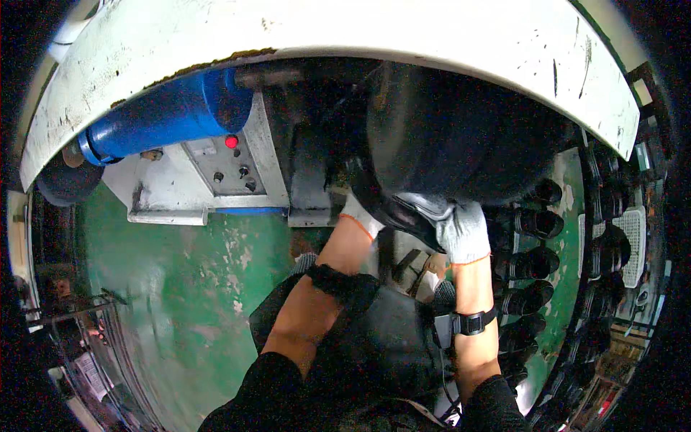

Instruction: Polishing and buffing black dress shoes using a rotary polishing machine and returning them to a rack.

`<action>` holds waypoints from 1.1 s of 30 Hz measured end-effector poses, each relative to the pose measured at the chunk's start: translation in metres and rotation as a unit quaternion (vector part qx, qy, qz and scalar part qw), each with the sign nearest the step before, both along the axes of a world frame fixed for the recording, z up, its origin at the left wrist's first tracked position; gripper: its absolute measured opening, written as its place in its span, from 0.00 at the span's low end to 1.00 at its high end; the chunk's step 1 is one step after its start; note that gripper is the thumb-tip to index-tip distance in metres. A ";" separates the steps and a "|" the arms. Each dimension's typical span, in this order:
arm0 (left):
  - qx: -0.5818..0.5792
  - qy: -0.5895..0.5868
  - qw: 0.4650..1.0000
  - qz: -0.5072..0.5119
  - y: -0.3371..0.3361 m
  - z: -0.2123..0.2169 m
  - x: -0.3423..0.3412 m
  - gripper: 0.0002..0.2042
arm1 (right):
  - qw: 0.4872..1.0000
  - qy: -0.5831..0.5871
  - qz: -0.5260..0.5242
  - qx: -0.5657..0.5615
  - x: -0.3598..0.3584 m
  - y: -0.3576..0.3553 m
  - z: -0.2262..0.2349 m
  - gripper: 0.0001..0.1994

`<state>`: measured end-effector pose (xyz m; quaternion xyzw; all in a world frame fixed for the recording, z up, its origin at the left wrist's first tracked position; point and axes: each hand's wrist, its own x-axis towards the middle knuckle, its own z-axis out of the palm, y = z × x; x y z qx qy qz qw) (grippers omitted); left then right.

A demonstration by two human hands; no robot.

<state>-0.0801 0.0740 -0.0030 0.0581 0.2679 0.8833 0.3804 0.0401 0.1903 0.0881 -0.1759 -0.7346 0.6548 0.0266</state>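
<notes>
A black shoe [394,210] is held at a slant just below a large dark, rounded wheel [461,137] under the machine's hood. It sits close against the wheel's lower side; whether they touch I cannot tell. My left hand [362,214], in a white knit glove with an orange cuff, grips the shoe from the left, its fingers mostly hidden behind it. On the right end, my right hand [464,232], gloved the same way, is closed round the shoe. The wheel looks smeared, as if turning.
A wide white hood [345,32] spans the top. At the left are a blue cylinder [169,111] and a control panel [234,169] with a red button [231,142]. Several black shoes [529,261] stand racked at the right, near a white basket [633,248]. The floor [180,281] is worn green.
</notes>
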 end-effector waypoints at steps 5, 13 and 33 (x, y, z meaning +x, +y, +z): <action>-0.351 0.382 0.822 0.237 -0.033 -0.031 -0.020 0.24 | 0.751 0.033 0.055 0.657 -0.026 -0.031 -0.014 0.21; 0.243 -0.076 0.961 0.109 -0.060 0.031 -0.035 0.30 | 0.655 -0.002 -0.003 0.755 -0.051 -0.083 0.020 0.22; 0.026 -0.300 0.953 0.028 0.062 0.062 0.063 0.26 | 0.632 0.001 -0.092 0.770 0.022 0.023 0.046 0.11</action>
